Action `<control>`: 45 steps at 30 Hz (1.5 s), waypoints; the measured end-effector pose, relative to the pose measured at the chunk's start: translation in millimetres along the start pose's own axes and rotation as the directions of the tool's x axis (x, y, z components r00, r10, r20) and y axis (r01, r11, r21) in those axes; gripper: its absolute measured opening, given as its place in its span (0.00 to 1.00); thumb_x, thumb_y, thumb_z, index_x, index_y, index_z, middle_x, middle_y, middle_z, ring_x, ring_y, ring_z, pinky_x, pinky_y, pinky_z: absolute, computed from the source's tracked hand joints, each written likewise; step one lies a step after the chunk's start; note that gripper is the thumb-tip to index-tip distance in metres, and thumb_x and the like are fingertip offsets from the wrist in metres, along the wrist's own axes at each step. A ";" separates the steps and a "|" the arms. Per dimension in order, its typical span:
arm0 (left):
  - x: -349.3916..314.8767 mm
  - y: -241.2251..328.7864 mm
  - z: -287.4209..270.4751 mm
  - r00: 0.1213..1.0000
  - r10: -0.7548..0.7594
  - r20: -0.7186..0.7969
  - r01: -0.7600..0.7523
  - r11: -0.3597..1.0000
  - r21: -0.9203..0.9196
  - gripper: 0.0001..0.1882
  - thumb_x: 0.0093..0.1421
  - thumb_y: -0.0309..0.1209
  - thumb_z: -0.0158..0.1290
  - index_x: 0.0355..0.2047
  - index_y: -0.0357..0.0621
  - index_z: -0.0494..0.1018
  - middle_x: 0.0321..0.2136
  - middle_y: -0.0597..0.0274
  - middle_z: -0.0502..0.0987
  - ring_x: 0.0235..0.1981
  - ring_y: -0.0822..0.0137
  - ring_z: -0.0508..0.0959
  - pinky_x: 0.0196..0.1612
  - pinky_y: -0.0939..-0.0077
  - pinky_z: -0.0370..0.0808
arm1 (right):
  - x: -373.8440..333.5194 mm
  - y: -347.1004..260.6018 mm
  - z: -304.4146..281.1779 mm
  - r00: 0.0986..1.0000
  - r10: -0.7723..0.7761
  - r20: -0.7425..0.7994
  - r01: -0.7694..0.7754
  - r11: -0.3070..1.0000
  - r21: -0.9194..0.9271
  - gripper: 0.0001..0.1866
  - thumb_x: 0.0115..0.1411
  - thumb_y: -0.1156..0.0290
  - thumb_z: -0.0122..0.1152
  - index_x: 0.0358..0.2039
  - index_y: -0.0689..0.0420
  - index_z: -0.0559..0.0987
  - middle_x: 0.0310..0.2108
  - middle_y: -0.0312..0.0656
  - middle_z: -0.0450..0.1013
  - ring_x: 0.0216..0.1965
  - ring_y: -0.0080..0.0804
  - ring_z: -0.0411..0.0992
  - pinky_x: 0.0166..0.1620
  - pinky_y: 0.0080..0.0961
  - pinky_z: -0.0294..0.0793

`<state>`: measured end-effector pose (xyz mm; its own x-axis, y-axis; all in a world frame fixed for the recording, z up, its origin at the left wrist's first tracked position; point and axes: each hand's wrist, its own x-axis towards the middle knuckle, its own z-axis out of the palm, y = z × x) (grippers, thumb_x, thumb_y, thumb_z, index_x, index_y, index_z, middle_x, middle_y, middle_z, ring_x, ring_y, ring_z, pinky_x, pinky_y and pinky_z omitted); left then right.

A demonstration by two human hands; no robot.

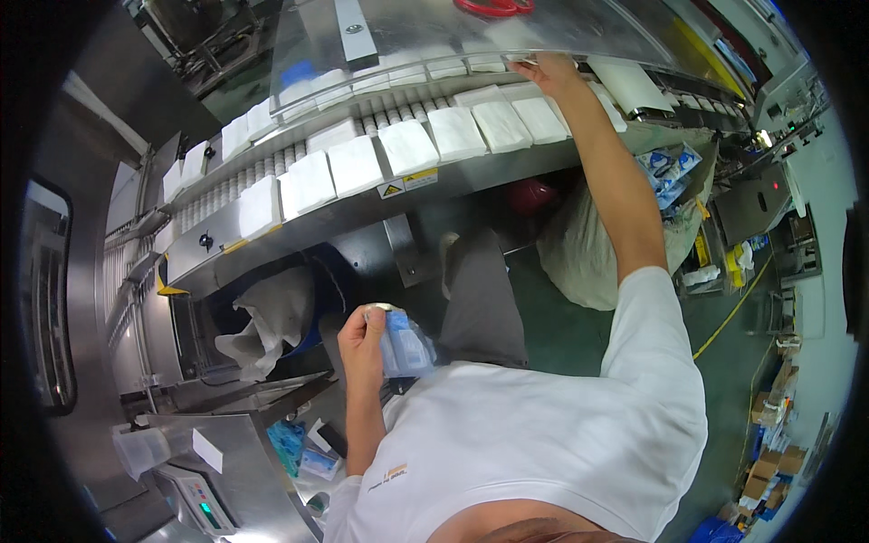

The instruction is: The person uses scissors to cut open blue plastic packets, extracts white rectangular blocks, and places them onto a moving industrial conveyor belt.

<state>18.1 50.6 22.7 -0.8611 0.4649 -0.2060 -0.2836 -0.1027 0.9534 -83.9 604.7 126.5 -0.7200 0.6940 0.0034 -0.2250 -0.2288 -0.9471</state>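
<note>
Close to my body, my left hand [362,347] is closed on the top of a clear and blue plastic packet [406,347], which hangs upright from the fingers. My right arm reaches far over the conveyor [346,204]. At its far side, by the edge of a clear cover [425,32], my right hand [549,72] has its fingers bent together near the far row of white pads. What they hold, if anything, is too small to make out. Folded white pads [408,147] lie in a row along the near lane, below my right hand and to its left.
Red-handled scissors [493,8] lie on the cover. Under the conveyor, a pale sack [588,244] with blue-and-white packets stands right, and a dark blue bin [328,288] with a white liner stands left. A digital scale [201,500] is at lower left. Cardboard boxes [762,475] line the right wall.
</note>
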 end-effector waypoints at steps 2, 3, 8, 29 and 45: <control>-6.5 0.9 -6.9 0.998 0.009 -0.064 -0.009 1.000 0.014 0.15 0.71 0.41 0.57 0.39 0.39 0.81 0.31 0.69 0.81 0.31 0.79 0.75 0.38 0.83 0.72 | 27.1 9.5 22.2 0.997 -0.006 -0.077 0.004 0.999 -0.035 0.15 0.71 0.69 0.56 0.55 0.59 0.73 0.52 0.46 0.75 0.52 0.50 0.76 0.50 0.48 0.84; -8.3 2.4 -7.6 0.998 0.014 -0.066 -0.014 1.000 0.006 0.16 0.71 0.41 0.57 0.39 0.39 0.81 0.32 0.69 0.81 0.32 0.79 0.75 0.38 0.83 0.71 | 37.6 13.2 26.3 0.997 -0.007 -0.071 0.003 0.998 -0.057 0.16 0.70 0.68 0.57 0.56 0.59 0.72 0.53 0.46 0.75 0.53 0.50 0.76 0.50 0.49 0.84; -6.1 2.5 -6.4 0.993 0.113 -0.029 -0.107 0.981 0.162 0.17 0.71 0.41 0.57 0.41 0.36 0.82 0.37 0.68 0.78 0.37 0.77 0.73 0.40 0.83 0.68 | 91.9 46.8 -22.9 0.999 0.008 -0.031 -0.017 0.951 -0.308 0.18 0.65 0.64 0.63 0.52 0.60 0.75 0.46 0.43 0.78 0.44 0.44 0.78 0.49 0.40 0.81; 22.3 -14.0 99.2 0.925 0.045 0.377 -0.097 0.988 0.122 0.19 0.64 0.23 0.60 0.55 0.40 0.73 0.45 0.65 0.78 0.46 0.74 0.77 0.52 0.78 0.74 | -290.1 -18.3 -170.3 0.956 -0.237 -0.175 -0.058 0.430 -0.901 0.11 0.61 0.69 0.68 0.40 0.62 0.82 0.35 0.44 0.82 0.33 0.34 0.79 0.40 0.33 0.78; 6.8 -49.1 52.3 0.945 -0.033 0.324 -0.005 0.993 0.116 0.20 0.65 0.24 0.62 0.56 0.37 0.72 0.49 0.62 0.78 0.47 0.72 0.76 0.49 0.79 0.76 | -152.2 -4.9 -118.7 0.691 -0.290 0.662 0.545 -0.392 -0.741 0.53 0.55 0.47 0.70 0.72 0.61 0.57 0.69 0.58 0.60 0.71 0.57 0.55 0.74 0.51 0.50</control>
<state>48.3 104.8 -14.1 -0.6677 0.7282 -0.1546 -0.2285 -0.0028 0.9735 104.7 581.2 92.6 -0.8667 0.0941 0.4899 0.1820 0.9740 0.1349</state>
